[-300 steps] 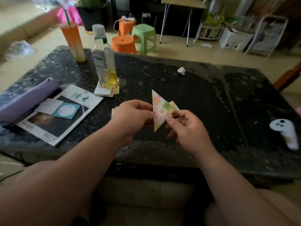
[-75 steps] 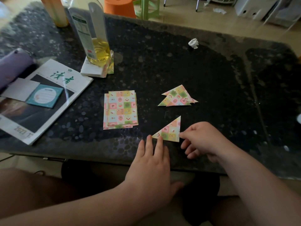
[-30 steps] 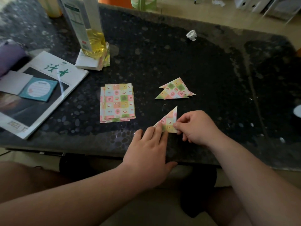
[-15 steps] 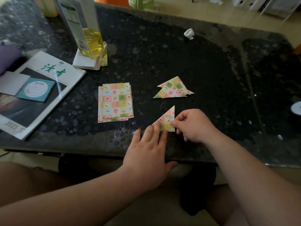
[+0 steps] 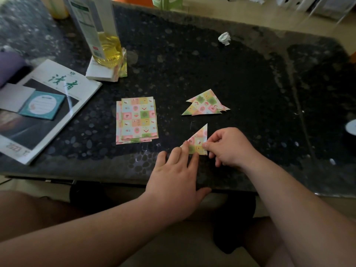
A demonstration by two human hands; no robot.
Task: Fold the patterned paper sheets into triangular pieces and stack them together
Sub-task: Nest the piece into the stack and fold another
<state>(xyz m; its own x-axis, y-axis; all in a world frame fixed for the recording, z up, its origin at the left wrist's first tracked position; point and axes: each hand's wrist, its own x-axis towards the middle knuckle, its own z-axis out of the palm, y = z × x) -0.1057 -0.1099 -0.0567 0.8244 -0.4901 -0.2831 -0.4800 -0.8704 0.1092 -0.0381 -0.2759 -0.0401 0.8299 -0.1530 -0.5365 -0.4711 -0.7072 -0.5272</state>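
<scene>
A folded triangle of patterned paper [image 5: 199, 139] lies on the dark table near its front edge. My left hand [image 5: 174, 178] presses straight fingertips onto the triangle's lower left part. My right hand [image 5: 229, 146] pinches its right edge between thumb and fingers. A small pile of finished patterned triangles [image 5: 205, 104] lies just behind. To the left sits a stack of flat patterned sheets [image 5: 137, 120].
An oil bottle [image 5: 102, 35] stands on a white pad at the back left. A magazine [image 5: 38, 110] with a teal notepad lies at the left edge. A crumpled white scrap [image 5: 224, 38] sits at the back. The table's front edge [image 5: 115, 178] runs just under my hands.
Ten seconds ago I held a triangle in the air; now it lies on the table. In the last second my hands stayed on it, the left fingertips creeping slightly over the paper.
</scene>
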